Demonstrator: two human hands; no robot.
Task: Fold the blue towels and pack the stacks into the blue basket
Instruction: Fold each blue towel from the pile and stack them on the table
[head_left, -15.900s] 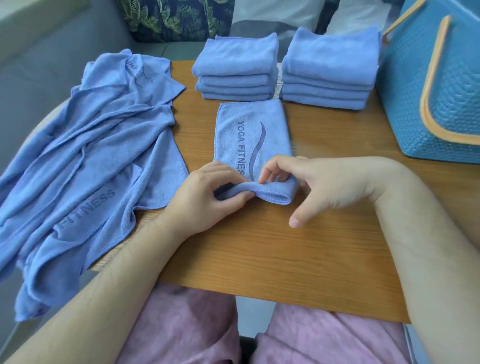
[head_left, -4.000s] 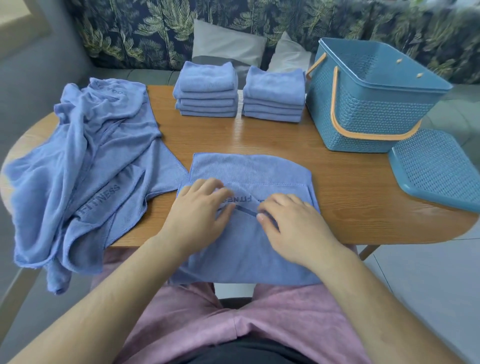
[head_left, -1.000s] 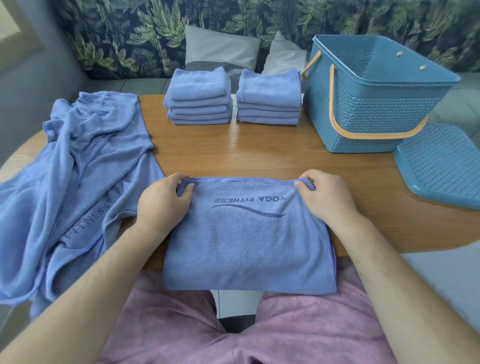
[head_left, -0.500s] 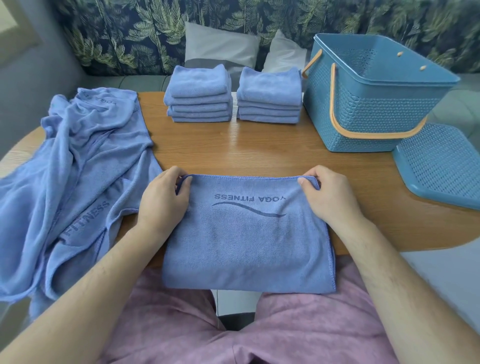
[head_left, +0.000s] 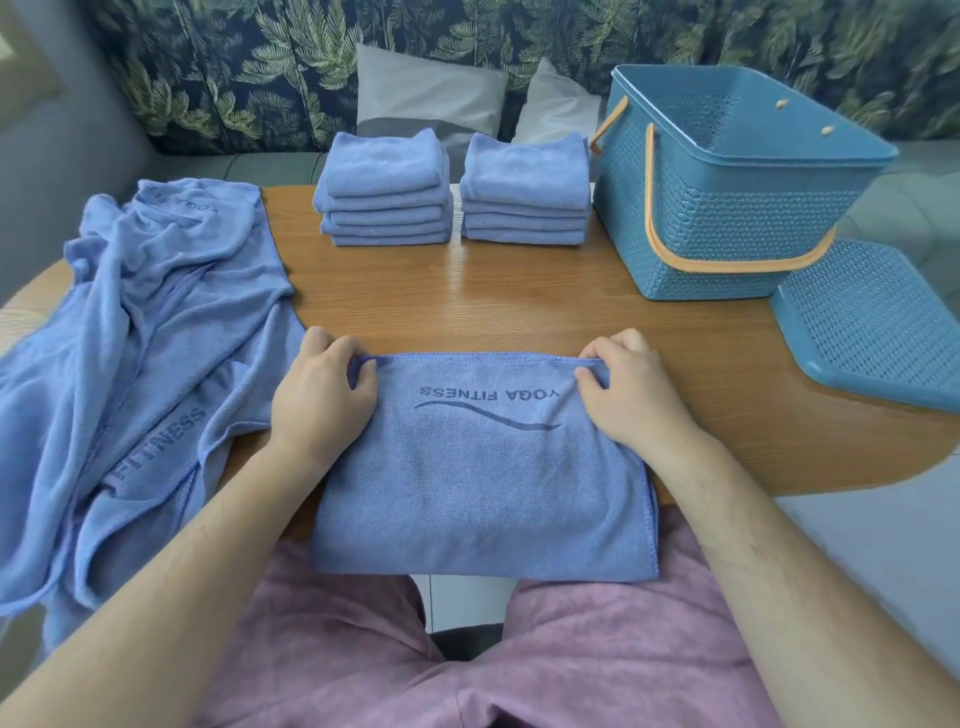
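Note:
A blue towel (head_left: 483, 478) printed YOGA FITNESS lies folded over the table's near edge, its lower part hanging toward my lap. My left hand (head_left: 319, 397) pinches its far left corner and my right hand (head_left: 631, 392) pinches its far right corner. Two stacks of folded blue towels, a left stack (head_left: 384, 189) and a right stack (head_left: 524, 189), stand side by side at the table's far edge. The blue basket (head_left: 727, 208) with orange handles stands open at the far right, and nothing shows inside it.
A heap of unfolded blue towels (head_left: 140, 358) covers the table's left side and hangs over its edge. The basket's blue lid (head_left: 878, 322) lies at the right edge. Bare wooden table (head_left: 519, 306) shows between the stacks and my hands. Cushions sit behind the table.
Over the last second my hands kept pinching the towel's far corners and barely moved. Four seconds ago they lay flat on the middle of this towel.

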